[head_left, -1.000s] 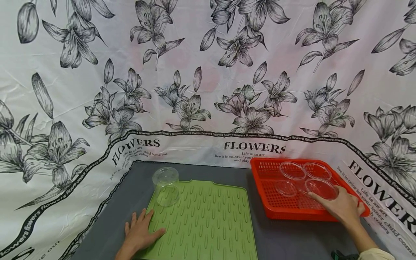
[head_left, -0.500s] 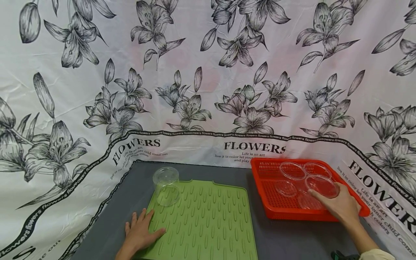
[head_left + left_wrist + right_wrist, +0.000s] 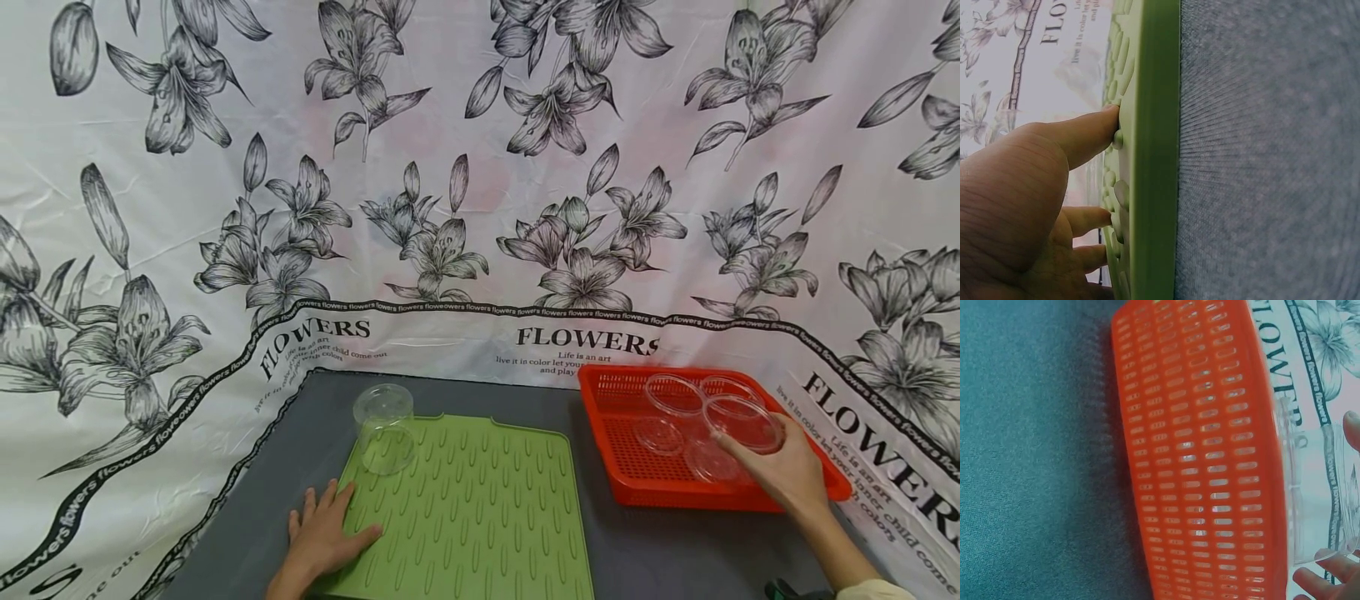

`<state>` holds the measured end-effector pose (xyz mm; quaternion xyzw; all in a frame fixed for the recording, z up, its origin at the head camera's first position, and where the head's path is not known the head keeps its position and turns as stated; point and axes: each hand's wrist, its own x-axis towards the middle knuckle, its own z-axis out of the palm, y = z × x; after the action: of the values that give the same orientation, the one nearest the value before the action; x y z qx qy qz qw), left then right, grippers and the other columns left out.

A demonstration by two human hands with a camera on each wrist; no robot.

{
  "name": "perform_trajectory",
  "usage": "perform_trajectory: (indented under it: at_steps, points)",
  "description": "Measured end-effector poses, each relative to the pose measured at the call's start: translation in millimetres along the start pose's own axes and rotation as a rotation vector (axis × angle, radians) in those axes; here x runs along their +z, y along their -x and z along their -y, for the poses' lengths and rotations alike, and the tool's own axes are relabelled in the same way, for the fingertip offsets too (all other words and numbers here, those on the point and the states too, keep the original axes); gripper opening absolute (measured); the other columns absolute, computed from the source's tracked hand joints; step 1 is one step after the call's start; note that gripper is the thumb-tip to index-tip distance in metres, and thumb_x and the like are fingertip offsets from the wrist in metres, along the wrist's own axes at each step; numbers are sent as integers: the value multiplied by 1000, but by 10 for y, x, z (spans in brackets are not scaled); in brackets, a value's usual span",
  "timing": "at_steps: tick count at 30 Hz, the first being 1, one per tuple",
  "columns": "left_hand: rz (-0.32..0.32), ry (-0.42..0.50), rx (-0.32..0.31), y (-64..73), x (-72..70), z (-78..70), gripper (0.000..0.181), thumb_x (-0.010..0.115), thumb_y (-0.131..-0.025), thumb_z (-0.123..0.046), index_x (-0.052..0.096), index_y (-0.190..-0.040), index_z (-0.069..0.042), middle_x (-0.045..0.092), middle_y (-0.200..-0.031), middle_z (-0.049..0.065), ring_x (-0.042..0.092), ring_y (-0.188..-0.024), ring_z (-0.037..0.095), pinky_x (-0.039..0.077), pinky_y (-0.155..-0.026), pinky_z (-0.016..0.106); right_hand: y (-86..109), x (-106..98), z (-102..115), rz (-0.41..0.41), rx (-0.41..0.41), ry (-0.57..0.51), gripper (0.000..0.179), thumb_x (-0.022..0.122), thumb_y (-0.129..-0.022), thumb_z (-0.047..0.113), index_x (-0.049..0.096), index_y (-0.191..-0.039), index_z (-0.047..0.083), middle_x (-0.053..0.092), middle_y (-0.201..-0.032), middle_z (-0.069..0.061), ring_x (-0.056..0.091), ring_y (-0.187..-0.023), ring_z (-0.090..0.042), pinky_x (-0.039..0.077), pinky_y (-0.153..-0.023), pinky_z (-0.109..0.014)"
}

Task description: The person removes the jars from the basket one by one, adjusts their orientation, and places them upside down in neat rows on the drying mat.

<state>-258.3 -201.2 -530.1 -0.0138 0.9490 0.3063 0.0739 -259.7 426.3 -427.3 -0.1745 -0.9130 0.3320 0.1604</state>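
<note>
My right hand [image 3: 795, 471] grips a clear plastic jar [image 3: 742, 423] between thumb and fingers, over the front right of the red basket [image 3: 626, 493]. In the right wrist view the jar [image 3: 1322, 494] shows above the basket's rim, with fingertips on its side. Several more clear jars, such as the back-left jar [image 3: 675, 395], stand inside the basket. My left hand [image 3: 318, 537] rests with fingers spread on the left edge of the green drying mat [image 3: 465, 517]. One clear jar [image 3: 386, 446] stands upright at that mat's far left corner.
A grey cloth [image 3: 517, 400] covers the table beneath the mat and basket. Flower-printed sheeting [image 3: 450, 342] hangs behind and around both sides. A small dark object [image 3: 783, 590] lies at the bottom edge near the right forearm.
The right hand has lifted its jar a little higher in the basket, uncovering more of the basket floor beneath. The left hand stays on the mat.
</note>
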Motion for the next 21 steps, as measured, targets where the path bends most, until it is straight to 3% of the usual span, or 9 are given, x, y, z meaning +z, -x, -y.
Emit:
perform_trajectory:
  at_steps: [21]
  points:
    - [-5, -20, 0, -3, 5, 0, 100, 72, -84, -63, 38, -156, -2, 18, -162, 38, 0, -146, 67, 2, -109, 85, 90, -63, 119, -3, -53, -80, 115, 73, -87, 58, 9, -162, -1, 27, -158, -39, 34, -136, -60, 36, -98, -77]
